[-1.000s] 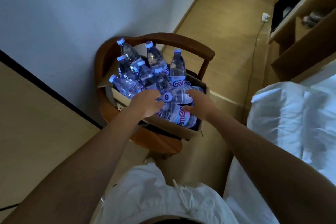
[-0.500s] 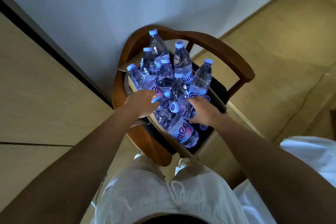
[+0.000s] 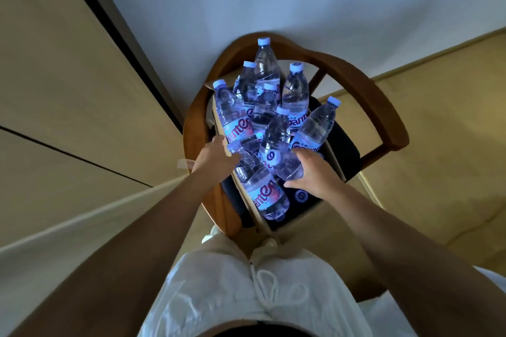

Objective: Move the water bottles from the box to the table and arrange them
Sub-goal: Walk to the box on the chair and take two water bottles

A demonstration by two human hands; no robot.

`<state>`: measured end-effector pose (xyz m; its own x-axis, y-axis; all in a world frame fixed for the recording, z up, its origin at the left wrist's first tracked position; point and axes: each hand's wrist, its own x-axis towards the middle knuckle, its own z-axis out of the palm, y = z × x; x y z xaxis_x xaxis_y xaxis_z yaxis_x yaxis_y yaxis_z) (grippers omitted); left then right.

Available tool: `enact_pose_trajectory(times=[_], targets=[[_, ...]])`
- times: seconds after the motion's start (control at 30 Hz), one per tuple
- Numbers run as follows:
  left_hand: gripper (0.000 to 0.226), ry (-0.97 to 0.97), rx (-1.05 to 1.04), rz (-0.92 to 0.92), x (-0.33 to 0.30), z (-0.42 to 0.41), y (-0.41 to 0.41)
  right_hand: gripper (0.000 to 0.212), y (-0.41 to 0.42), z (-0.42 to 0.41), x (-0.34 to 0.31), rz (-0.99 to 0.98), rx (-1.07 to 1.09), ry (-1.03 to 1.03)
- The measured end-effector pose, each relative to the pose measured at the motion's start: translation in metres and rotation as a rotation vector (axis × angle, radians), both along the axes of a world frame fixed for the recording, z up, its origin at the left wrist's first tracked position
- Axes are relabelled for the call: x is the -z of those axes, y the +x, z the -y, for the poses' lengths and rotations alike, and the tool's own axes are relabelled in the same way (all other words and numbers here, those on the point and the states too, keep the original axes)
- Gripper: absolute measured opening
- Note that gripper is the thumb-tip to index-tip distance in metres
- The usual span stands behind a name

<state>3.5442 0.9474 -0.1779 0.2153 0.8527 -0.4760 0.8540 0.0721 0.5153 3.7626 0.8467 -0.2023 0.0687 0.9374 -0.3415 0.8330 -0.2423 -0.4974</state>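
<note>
Several clear water bottles (image 3: 267, 68) with blue caps stand and lean in a cardboard box (image 3: 336, 164) that sits on a wooden chair. One bottle (image 3: 262, 191) lies across the front of the box, cap to the left. My left hand (image 3: 216, 159) grips this lying bottle at its neck. My right hand (image 3: 315, 172) curls round the base of a leaning bottle (image 3: 276, 142), thumb under it. The box's floor is mostly hidden by bottles.
The chair's curved wooden back (image 3: 369, 96) wraps round the box on the far and right sides, with a white wall behind it. A beige flat surface (image 3: 68, 90) with a dark edge fills the left. Tan floor (image 3: 438, 145) lies to the right.
The view has swung further over the box. My right hand has closed round the base of the leaning bottle, and my left hand has stayed on the lying bottle's neck.
</note>
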Motion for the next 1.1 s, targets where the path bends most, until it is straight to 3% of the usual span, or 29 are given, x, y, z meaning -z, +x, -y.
enact_pose_trajectory(times=[0.13,0.3,0.4,0.5,0.57,0.63,0.8,0.93,1.1], targets=[[0.084,-0.099,-0.105,0.086,0.006,0.018,0.022,0.079,0.006,0.013,-0.007,-0.053,0.133,0.091],[0.098,-0.269,-0.453,0.136,0.011,0.024,0.045,0.052,0.01,0.032,-0.024,-0.22,0.346,0.211],[0.1,-0.34,-0.484,0.088,0.017,0.029,0.053,0.043,0.005,0.044,-0.03,-0.263,0.479,0.26],[0.101,-0.328,-0.488,0.081,0.018,0.03,0.057,0.034,-0.002,0.049,-0.031,-0.309,0.465,0.246],[0.102,-0.311,-0.459,0.079,0.019,0.03,0.059,0.046,-0.006,0.047,-0.029,-0.306,0.419,0.203],[0.1,-0.278,-0.416,0.078,0.019,0.032,0.06,0.056,-0.009,0.044,-0.026,-0.25,0.413,0.186],[0.08,-0.225,-0.403,0.239,0.021,0.045,0.059,0.054,-0.009,0.046,-0.025,-0.238,0.367,0.2],[0.075,-0.209,-0.437,0.333,0.023,0.047,0.048,0.052,-0.01,0.046,-0.019,-0.391,0.421,0.185],[0.065,-0.097,-0.481,0.397,0.017,0.046,0.025,0.052,-0.023,0.032,-0.014,-0.43,0.407,0.202]])
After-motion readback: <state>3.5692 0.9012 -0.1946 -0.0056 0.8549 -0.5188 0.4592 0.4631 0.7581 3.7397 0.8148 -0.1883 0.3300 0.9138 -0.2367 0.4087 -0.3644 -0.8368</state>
